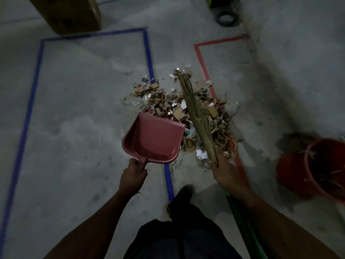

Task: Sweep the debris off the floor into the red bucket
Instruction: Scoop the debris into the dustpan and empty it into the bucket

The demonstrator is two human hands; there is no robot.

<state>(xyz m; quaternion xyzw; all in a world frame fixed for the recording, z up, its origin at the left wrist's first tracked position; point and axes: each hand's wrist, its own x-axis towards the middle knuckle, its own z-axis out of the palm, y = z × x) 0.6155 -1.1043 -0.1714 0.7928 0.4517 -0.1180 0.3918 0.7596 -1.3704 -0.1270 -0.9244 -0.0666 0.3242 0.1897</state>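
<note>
A heap of debris point(168, 101), paper scraps, cardboard bits and wrappers, lies on the concrete floor between a blue and a red tape line. My left hand point(133, 176) grips the handle of a pink dustpan point(155, 139), held just left of the heap with its mouth toward it. My right hand point(226, 170) grips a stick broom point(194, 111) low on its bristles; the bristles lie across the heap and the green handle runs back under my forearm. The red bucket point(315, 171) stands at the right with some scraps inside.
A cardboard box point(69, 12) stands at the top left. A dark ring-shaped object point(226, 18) lies by the wall at the top right. Blue tape point(149, 58) and red tape point(202, 64) mark rectangles on the floor. My foot point(182, 197) is below the heap.
</note>
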